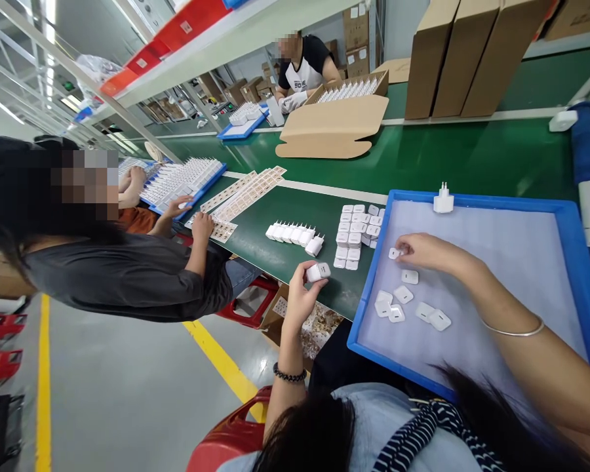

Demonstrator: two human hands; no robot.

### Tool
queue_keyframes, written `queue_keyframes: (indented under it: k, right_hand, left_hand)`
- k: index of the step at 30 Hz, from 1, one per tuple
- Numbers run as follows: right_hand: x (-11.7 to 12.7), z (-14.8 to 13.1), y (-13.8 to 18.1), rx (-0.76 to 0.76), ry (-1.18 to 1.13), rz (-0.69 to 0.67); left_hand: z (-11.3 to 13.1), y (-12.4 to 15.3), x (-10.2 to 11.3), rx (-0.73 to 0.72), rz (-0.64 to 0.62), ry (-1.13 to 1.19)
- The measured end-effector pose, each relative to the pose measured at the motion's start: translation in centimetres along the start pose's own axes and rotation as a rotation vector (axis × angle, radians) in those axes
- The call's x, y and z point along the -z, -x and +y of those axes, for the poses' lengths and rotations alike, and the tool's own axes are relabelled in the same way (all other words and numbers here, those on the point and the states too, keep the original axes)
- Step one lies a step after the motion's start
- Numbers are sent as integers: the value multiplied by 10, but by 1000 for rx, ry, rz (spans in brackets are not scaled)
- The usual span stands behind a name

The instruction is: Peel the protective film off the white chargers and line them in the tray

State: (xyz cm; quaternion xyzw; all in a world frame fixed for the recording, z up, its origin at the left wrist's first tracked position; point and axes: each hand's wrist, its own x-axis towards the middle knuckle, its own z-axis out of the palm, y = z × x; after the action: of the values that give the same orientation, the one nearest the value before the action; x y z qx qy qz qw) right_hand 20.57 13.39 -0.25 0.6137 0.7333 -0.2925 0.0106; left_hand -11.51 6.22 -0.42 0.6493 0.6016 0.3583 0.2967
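My left hand (301,295) is raised over the table's near edge with its fingers closed on a white charger plug (318,271). My right hand (419,250) reaches into the blue tray (587,288) and pinches another white charger (394,253) lying on the tray's pale liner. Several more loose chargers (410,307) lie on the liner just below that hand. One charger (443,198) stands upright on the tray's far rim.
On the green belt (452,157) left of the tray sit a row of chargers (295,234) and a flat cluster of them (356,233). Label sheets (246,195), an open cardboard box (341,111) and tall cartons (465,52) lie beyond. Co-workers sit at the left (128,275) and far end (305,65).
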Motion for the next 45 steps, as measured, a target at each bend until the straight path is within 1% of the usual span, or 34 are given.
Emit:
queue_keyframes:
  k: [2, 4, 7, 10, 12, 13, 15, 17, 19, 20, 22, 24, 27, 32, 38, 41, 45]
  right_hand:
    - [-5, 1, -2, -16, -19, 75]
    - [-11, 1, -4, -4, -53, 146]
    - [-12, 0, -4, 55, -132, 218]
    - [4, -5, 6, 62, -218, 234]
    - [21, -16, 25, 79, -334, 221]
    - [31, -24, 39, 117, -407, 213]
    - [48, -42, 72, 237, -755, 143]
    - [57, -62, 106, 353, -935, 74]
    - [59, -79, 131, 464, -1006, 38]
    - [58, -86, 140, 499, -1006, 43]
    - [54, -95, 148, 518, -980, 100]
    - [50, -99, 149, 504, -955, 169]
    - [48, -100, 145, 501, -947, 218]
    - [53, -98, 145, 513, -936, 212]
    - [53, -100, 144, 492, -1056, 122]
    - [50, -102, 143, 476, -1066, 159]
    - [47, -102, 144, 493, -988, 229]
  left_hand:
    - [17, 6, -4, 4, -65, 250]
    - [34, 11, -8, -12, -129, 435]
    - [54, 19, -16, -82, -191, 601]
    - [69, 25, -24, -159, -251, 683]
    - [75, 30, -28, -203, -268, 701]
    - [78, 32, -29, -224, -269, 708]
    - [83, 37, -30, -261, -270, 726]
    - [87, 41, -29, -279, -284, 731]
    - [91, 43, -28, -274, -296, 716]
    - [93, 44, -28, -265, -294, 703]
    - [95, 45, -28, -242, -281, 676]
    - [96, 45, -28, -228, -271, 659]
    - [95, 46, -30, -225, -281, 680]
    - [95, 48, -32, -211, -309, 716]
    - [96, 48, -31, -240, -300, 746]
    - [96, 49, -31, -245, -305, 756]
    - [96, 48, -31, -237, -304, 745]
